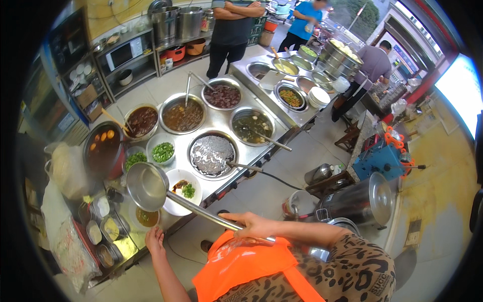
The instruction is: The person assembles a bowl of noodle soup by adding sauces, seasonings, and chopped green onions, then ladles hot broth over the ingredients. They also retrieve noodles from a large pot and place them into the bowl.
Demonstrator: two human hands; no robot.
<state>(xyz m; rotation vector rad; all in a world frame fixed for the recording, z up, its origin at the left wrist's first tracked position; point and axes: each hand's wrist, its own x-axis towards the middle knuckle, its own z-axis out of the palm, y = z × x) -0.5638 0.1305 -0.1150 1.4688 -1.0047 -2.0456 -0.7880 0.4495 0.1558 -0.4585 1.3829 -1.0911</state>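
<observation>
My right hand [253,227] grips the long metal handle of a large ladle [147,187]. Its deep steel bowl hangs tilted over the counter and partly covers a white bowl [171,207] holding chopped scallions and dark and white seasonings. My left hand [155,241], fingers a little apart and nothing in it, is at the near edge of a small bowl of yellow-brown liquid [147,218]; whether it touches the rim I cannot tell. Beyond the ladle, two clear bowls hold chopped greens [163,152] [135,160]. A round well of dark, glossy liquid [212,154] lies further right.
Several more pots of soup or stew [183,115] are set in the steel counter [264,96]. Left are seasoning tubs [111,228] and plastic bags [69,170]. A steamer [339,56] stands far right. A person with folded arms [236,26] faces the counter; two others are farther off.
</observation>
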